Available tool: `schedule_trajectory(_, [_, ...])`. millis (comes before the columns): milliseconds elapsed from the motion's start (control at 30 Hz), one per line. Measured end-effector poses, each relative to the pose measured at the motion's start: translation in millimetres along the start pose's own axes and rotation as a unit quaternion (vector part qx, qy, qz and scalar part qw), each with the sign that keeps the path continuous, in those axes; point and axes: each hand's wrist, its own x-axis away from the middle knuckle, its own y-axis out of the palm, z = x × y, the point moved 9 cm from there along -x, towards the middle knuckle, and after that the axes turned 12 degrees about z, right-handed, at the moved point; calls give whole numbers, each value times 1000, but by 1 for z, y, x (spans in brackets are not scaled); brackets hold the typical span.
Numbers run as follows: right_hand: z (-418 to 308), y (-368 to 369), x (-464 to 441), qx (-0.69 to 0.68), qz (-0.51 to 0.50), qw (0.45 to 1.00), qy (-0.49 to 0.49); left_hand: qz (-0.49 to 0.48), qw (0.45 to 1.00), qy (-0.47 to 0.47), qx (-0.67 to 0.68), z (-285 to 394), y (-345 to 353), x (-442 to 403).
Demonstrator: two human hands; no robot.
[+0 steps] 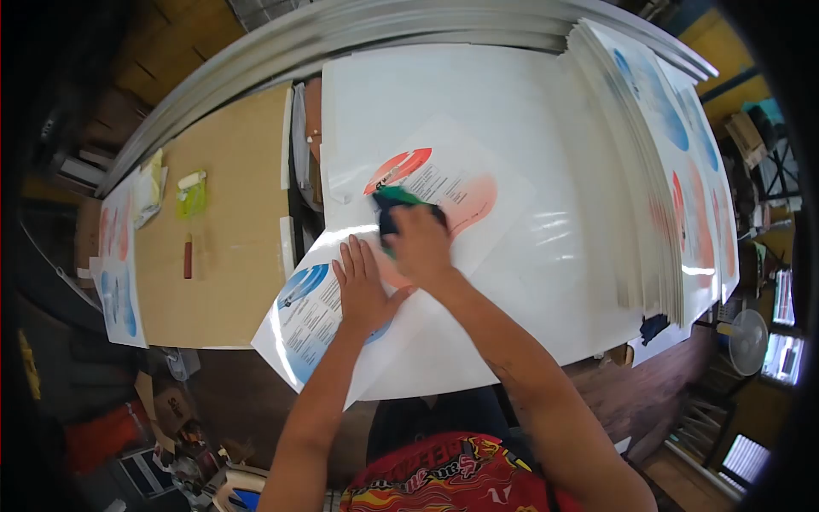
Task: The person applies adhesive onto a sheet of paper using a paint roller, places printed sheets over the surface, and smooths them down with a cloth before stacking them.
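Observation:
A dark cloth with a green part [395, 201] is bunched under my right hand [420, 243], whose fingers wrap round it. It presses on a printed sheet with red oval graphics and text [465, 198], lying on a large white board [546, 299]. My left hand [362, 286] rests flat with fingers spread on the lower part of the print, where blue graphics [300, 320] show. That lower corner reaches past the board's front left edge. Part of the print is hidden beneath both hands and the cloth.
A stack of white boards [627, 171] with printed sheets stands at the right. At the left, a brown board [230, 230] carries a red-brown handled tool [188, 258], a yellow-green packet [191, 198] and a crumpled wrapper [151, 188]. A white fan [748, 341] is at far right.

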Motion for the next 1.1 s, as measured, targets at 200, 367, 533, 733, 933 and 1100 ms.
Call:
schedule_trajectory(200, [29, 68, -64, 50, -80, 994, -49, -47, 997, -41, 38, -1, 0, -1])
schedule_trajectory(367, [122, 63, -206, 176, 41, 983, -24, -55, 997, -44, 32, -3, 1, -10])
schedule_trajectory(533, [138, 63, -207, 204, 63, 977, 13, -59, 997, -39, 35, -3, 2, -7])
schedule_trajectory(733, [140, 53, -211, 185, 36, 982, 8, -75, 996, -37, 35, -3, 5, -6])
schedule_trajectory(933, [162, 36, -221, 185, 79, 969, 144, -19, 997, -30, 72, -3, -7, -11])
schedule_trajectory(1100, [166, -34, -118, -618, 28, 663, 421, 155, 982, -78, 74, -75, -49, -3])
